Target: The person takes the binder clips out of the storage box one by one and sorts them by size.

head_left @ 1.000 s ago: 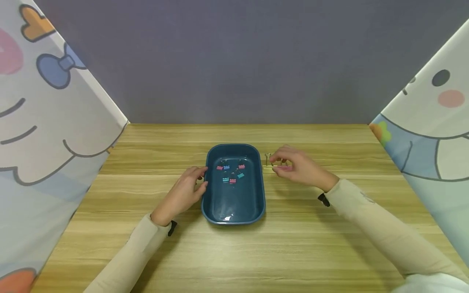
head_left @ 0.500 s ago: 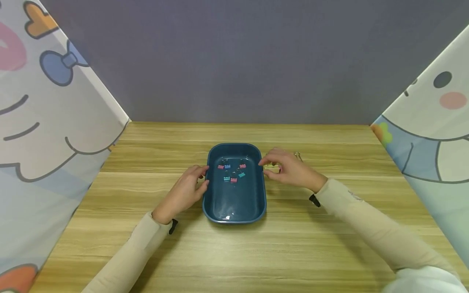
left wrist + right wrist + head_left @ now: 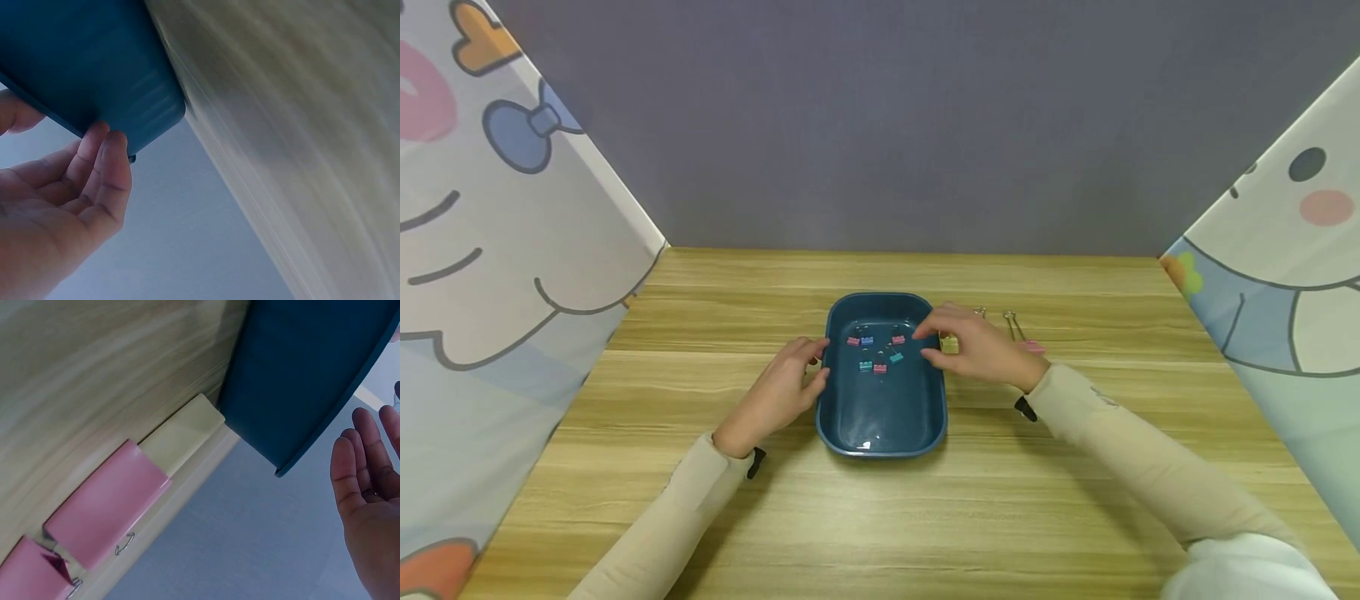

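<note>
A dark blue plastic tray (image 3: 880,417) lies on the table. Several small binder clips, pink (image 3: 880,368), blue (image 3: 867,341) and teal (image 3: 866,366), are in its far half. My left hand (image 3: 771,400) touches the left side, its fingertips against the outer wall in the left wrist view. My right hand (image 3: 981,348) reaches over the right rim, thumb and fingers apart, with nothing seen between them. Larger binder clips stand in a row right of the tray: a yellow one (image 3: 181,436) closest to it, then two pink ones (image 3: 106,506). The right hand partly covers this row in the head view.
The wood-grain table (image 3: 880,533) extends around the tray on all sides. A grey panel (image 3: 880,125) rises behind it. Cartoon-printed panels (image 3: 572,242) flank the left and right sides.
My right hand has moved left from the larger clips to over the tray's right rim, uncovering a pink clip behind it. The left hand stays at the tray's left side.
</note>
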The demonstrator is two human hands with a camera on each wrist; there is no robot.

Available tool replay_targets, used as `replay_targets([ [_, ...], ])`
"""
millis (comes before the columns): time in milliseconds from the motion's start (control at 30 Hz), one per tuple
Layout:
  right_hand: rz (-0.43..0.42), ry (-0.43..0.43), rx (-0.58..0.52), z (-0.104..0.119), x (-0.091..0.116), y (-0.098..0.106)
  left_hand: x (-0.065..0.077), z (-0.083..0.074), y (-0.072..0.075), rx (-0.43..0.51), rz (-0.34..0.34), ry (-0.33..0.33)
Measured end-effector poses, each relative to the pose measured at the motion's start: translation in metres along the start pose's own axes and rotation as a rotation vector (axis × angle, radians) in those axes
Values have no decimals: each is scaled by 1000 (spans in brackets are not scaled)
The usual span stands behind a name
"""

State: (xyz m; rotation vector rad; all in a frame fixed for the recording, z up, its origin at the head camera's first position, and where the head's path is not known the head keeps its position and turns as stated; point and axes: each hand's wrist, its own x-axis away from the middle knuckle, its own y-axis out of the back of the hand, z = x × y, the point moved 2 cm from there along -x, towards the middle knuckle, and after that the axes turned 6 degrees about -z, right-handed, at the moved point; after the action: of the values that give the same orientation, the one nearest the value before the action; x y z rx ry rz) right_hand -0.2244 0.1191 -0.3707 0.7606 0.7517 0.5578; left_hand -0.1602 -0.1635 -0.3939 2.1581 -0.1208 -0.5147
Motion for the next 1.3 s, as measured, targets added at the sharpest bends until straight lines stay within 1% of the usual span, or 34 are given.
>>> replay_targets([
  [100,5,-10,-3,0,-2,-3,0,0,0,-2,0,-3],
  [300,5,21,-7,3,-9,-10,0,0,0,-2,0,-7],
  [400,33,23,-5,3,-13,-16,0,0,0,-2,-1,-5],
  [567,100,3,-6,0,-20,-24,0,0,0,-1,-3,-7],
  [667,125,-8,-5,0,-23,-28,0,1,0,-3,-6,-16],
  [933,161,-15,10,-3,-30,-34,0,1,0,-5,-7,-20],
  [1067,187,-50,17,-5,-32,-37,-1,0,0,-6,-2,-18],
  [1200,210,-78,45,-5,-35,-39,-1,1,0,-4,-2,-22],
  [1300,222,-81,84,-5,-37,-41,-1,2,0,-2,-5,-25],
])
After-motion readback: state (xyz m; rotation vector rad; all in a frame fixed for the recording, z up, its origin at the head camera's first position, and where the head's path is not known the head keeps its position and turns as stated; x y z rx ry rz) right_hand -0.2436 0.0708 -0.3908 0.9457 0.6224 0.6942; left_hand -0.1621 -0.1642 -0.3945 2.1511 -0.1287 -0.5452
